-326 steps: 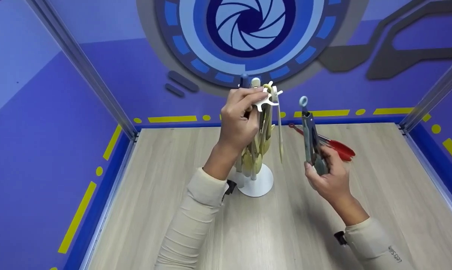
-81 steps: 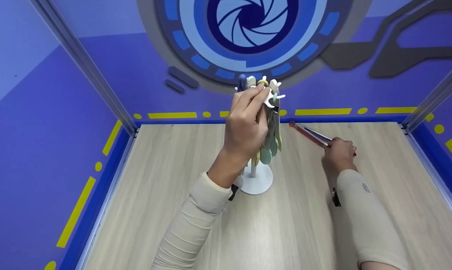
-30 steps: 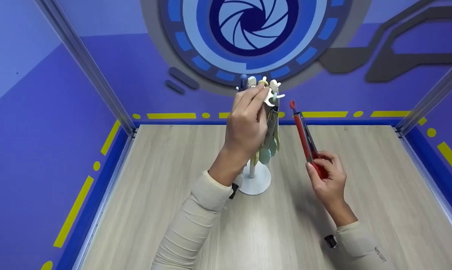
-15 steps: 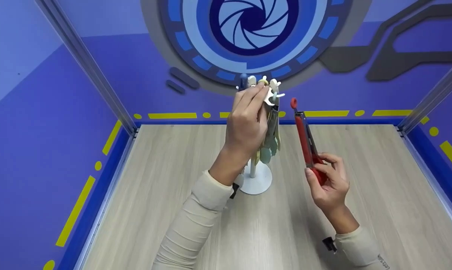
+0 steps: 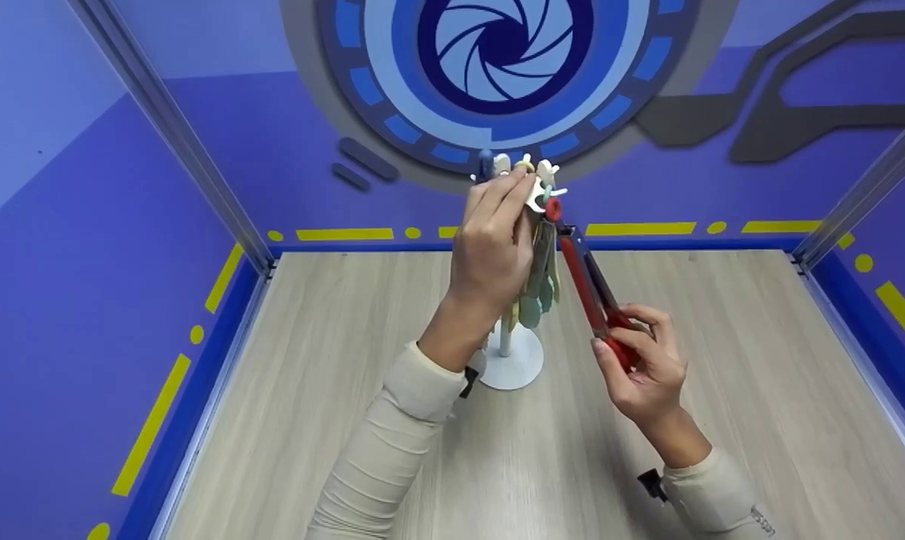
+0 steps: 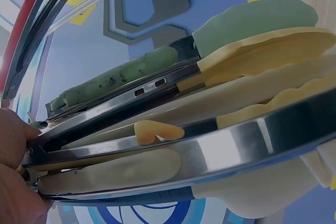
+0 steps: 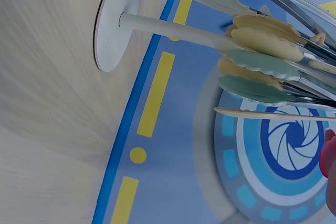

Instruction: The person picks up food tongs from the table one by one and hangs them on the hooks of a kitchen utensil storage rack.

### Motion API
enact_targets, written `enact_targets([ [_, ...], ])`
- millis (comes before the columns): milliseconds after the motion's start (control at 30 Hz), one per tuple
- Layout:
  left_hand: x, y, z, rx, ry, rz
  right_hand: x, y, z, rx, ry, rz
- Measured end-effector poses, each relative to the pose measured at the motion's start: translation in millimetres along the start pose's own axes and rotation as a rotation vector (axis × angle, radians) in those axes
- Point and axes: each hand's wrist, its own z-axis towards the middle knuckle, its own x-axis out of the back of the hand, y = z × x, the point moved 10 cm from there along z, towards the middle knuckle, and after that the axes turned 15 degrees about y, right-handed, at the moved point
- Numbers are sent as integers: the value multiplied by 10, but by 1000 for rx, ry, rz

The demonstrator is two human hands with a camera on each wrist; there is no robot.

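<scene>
My left hand (image 5: 493, 240) grips the hooked top (image 5: 536, 196) of a white utensil stand. Several tongs hang there, among them green-tipped tongs (image 6: 252, 22) and yellow-tipped tongs (image 7: 265, 41). In my right hand (image 5: 651, 367), thumb and fingers pinch red tongs (image 5: 583, 281) by their red tips. They slant up and left, and their red hanging ring is right at a hook on the stand's right side. The left wrist view catches the red handle (image 6: 21, 40) at upper left; at the right wrist view's right edge only a bit of red (image 7: 327, 153) shows by the fingers.
The stand's round white base (image 5: 516, 367) rests on the wood-grain table (image 5: 332, 360). A patterned blue wall (image 5: 220, 150) closes off the back, with side panels left and right. A wooden-looking stick (image 7: 262, 114) also hangs among the tongs.
Earlier, my right hand held grey-green tongs; green ones now hang at the right. It then picked the red tongs off the table and has just moved them left to the hook.
</scene>
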Motion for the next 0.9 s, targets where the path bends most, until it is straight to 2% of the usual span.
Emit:
enact_targets([
  [400, -4, -13, -16, -4, -10, 9, -20, 62, -42, 1, -48, -50],
  [900, -4, -4, -6, -16, -5, 13, -208, 226, -169, -6, -144, -150],
])
